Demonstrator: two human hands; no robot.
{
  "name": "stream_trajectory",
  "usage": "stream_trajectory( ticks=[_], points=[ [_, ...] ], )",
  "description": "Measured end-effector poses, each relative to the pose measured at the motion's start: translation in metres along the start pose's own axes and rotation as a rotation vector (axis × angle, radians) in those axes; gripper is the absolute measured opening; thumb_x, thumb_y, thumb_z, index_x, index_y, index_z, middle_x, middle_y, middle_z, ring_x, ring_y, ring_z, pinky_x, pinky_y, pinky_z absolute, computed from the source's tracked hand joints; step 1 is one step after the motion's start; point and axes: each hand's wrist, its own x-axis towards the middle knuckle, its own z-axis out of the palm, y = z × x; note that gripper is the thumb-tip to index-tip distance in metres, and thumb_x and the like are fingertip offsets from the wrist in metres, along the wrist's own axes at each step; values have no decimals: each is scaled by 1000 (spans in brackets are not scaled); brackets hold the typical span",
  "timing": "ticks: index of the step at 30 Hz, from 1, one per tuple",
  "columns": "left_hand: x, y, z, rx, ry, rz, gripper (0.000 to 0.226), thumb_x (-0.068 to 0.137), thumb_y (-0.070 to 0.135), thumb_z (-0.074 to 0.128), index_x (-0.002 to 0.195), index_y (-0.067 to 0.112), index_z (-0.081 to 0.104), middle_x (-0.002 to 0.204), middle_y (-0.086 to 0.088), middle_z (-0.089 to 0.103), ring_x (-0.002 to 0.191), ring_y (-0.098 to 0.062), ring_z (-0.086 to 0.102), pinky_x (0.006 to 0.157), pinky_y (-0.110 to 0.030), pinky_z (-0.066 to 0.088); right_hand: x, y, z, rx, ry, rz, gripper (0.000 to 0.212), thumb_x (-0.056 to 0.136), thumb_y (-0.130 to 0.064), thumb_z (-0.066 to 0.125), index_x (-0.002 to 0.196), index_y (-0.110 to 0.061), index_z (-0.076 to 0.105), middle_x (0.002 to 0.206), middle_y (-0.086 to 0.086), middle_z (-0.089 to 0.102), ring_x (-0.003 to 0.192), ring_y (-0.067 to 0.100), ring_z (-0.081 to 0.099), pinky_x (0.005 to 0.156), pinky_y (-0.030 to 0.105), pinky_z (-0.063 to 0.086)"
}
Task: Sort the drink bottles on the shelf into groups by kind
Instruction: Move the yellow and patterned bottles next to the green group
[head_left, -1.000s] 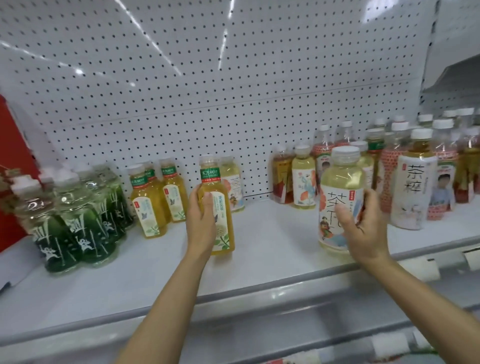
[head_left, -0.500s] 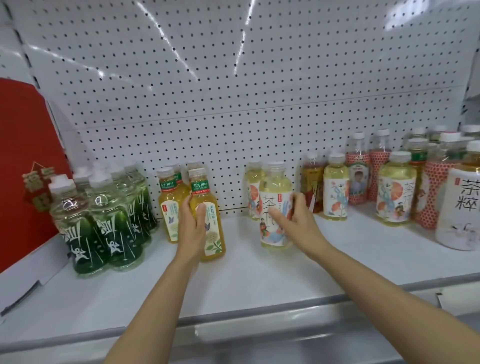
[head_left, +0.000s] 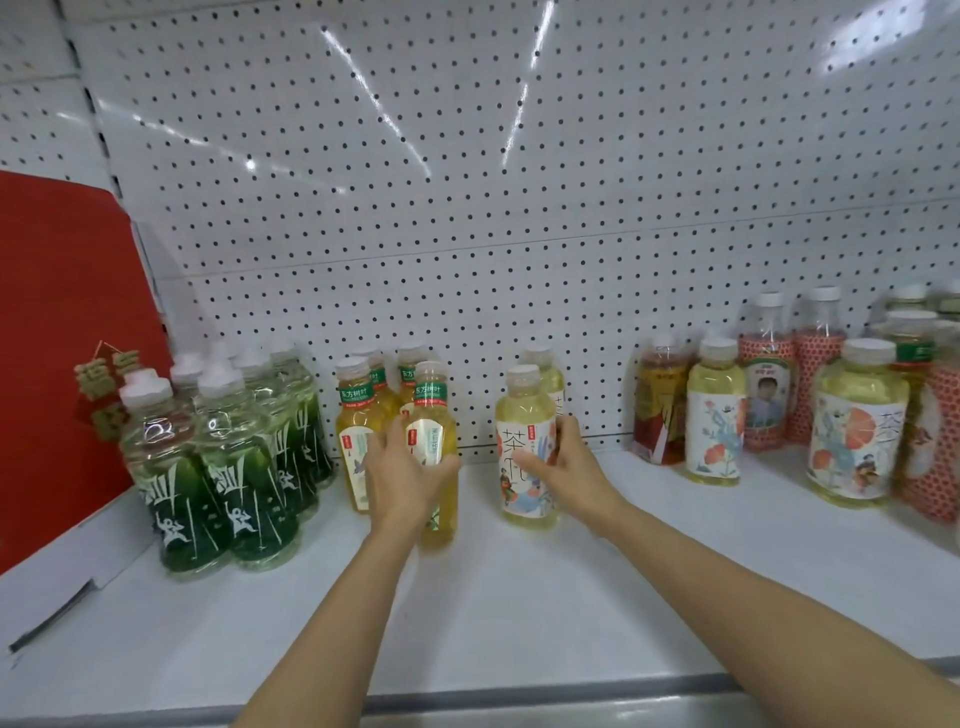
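While both hands grip bottles, sorting looks partway done. Left hand (head_left: 402, 475) wraps the amber tea bottle (head_left: 434, 457) at 9 o'clock, touching its amber group (head_left: 363, 415). Right hand (head_left: 563, 467) curls round the pale tea bottle (head_left: 522, 447), centre. Green bottles (head_left: 223, 467) grouped far 9. Mixed bottles (head_left: 779, 405) at 3 o'clock remain unsorted.

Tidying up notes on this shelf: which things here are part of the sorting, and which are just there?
Sorting: amber bottle in left hand; pale tea bottle in right hand; green bottles; mixed bottles at right.
Just there: red board, pegboard.
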Motion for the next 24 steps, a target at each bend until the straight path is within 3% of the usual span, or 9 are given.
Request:
stream_trajectory(
  ticks=[3, 7, 9, 14, 17, 21, 24],
  points=[
    [-3, 4, 7, -49, 68, -9, 79, 76, 28, 77, 145, 18, 41, 133, -9, 43, 123, -28, 46, 94, -36, 41, 9, 6, 3, -14, -21, 0, 62, 72, -51, 73, 114, -22, 38, 117, 2, 61, 108, 21, 63, 90, 49, 54],
    [-4, 5, 25, -89, 165, 4, 80, 77, 19, 75, 145, 14, 35, 134, -12, 36, 124, -30, 37, 100, -43, 41, 18, 11, 8, 9, 3, -22, 51, 83, -28, 75, 119, -24, 40, 119, -4, 62, 110, 16, 63, 93, 46, 53],
    [-4, 6, 34, -77, 227, -1, 80, 78, 17, 74, 145, 11, 32, 134, -13, 34, 120, -32, 36, 99, -48, 44, 24, 14, 8, 9, 9, -24, 51, 81, -26, 76, 121, -25, 44, 118, -6, 65, 108, 13, 64, 94, 43, 53],
    [-6, 2, 53, -20, 321, 63, 80, 80, 12, 75, 145, 5, 29, 136, -20, 34, 116, -36, 39, 94, -48, 46, 43, 29, 12, -53, 62, -54, 56, 63, -53, 79, 112, -38, 57, 117, 1, 62, 106, 14, 63, 90, 43, 55],
    [-2, -5, 57, 21, 318, 82, 83, 80, 15, 78, 145, 5, 28, 137, -20, 34, 119, -36, 41, 95, -48, 47, 47, 28, 20, -130, 112, -78, 62, 59, -57, 74, 114, -34, 56, 113, -1, 59, 106, 15, 60, 90, 41, 54],
    [0, 1, 48, 51, 286, 30, 84, 80, 20, 81, 145, 4, 30, 139, -19, 37, 122, -37, 42, 98, -48, 48, 50, 22, 27, -260, 149, -110, 63, 66, -49, 79, 119, -25, 54, 114, -4, 63, 105, 16, 61, 88, 42, 53],
    [-10, 14, 46, 114, 338, 219, 83, 76, 26, 82, 142, 2, 37, 141, -17, 40, 125, -34, 41, 101, -45, 45, 48, 17, 24, -416, 218, -122, 54, 75, -54, 72, 119, -24, 57, 111, -5, 66, 99, 16, 63, 81, 40, 54]
  ],
)
